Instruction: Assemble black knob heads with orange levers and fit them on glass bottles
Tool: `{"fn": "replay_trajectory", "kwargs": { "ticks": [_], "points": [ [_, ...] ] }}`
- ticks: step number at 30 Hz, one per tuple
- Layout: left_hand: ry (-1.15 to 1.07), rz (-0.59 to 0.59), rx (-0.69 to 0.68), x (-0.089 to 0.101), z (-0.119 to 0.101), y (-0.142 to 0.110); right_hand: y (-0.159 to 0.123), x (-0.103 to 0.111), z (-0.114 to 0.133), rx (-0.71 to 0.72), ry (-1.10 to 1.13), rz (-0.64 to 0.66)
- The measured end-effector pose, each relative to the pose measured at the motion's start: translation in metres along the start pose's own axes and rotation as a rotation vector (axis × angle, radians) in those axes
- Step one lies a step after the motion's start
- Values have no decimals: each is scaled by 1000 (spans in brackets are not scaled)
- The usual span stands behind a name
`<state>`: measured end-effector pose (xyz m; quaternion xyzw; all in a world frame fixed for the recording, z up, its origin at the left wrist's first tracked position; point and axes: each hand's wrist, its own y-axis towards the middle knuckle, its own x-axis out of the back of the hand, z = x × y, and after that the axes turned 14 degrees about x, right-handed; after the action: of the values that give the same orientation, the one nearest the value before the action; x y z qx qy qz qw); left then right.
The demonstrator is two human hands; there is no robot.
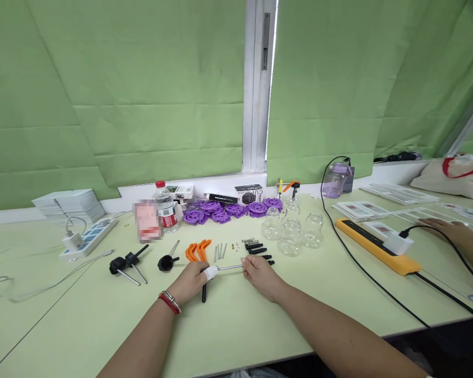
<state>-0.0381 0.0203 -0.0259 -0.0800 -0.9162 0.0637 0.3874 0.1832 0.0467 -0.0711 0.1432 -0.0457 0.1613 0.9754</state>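
My left hand (189, 283), with white wrapping on its thumb, is closed around a black part with a thin metal rod (229, 268). The part's black stem (204, 294) sticks out below the fingers; its body is hidden in the palm. At the rod's right end, the fingertips of my right hand (262, 275) are pinched together; any small piece in them is hidden. Just beyond lie orange curved handles (197, 251), long screws (220, 252), tiny pieces (235, 245), springs (250, 242) and black cylinders (257, 251). Similar black parts with rods (131, 259) lie to the left, near a black funnel-like part (166, 263).
Clear jars (290, 242) stand right of centre, purple discs (220, 216) behind. A red-capped bottle (166, 210) and white power strip (90, 239) are leftward. A yellow power strip (372, 245) with black cables lies right, near another person's hand (443, 228).
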Motion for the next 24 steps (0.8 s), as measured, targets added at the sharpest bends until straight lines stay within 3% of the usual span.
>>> {"fn": "replay_trajectory", "kwargs": {
  "ticks": [18,24],
  "points": [
    [-41,7,26,-1,-1,-1,-2,1,11,0,-130,-28],
    [-57,24,25,-1,1,-1,0,-2,7,-31,-84,-33]
  ]
}}
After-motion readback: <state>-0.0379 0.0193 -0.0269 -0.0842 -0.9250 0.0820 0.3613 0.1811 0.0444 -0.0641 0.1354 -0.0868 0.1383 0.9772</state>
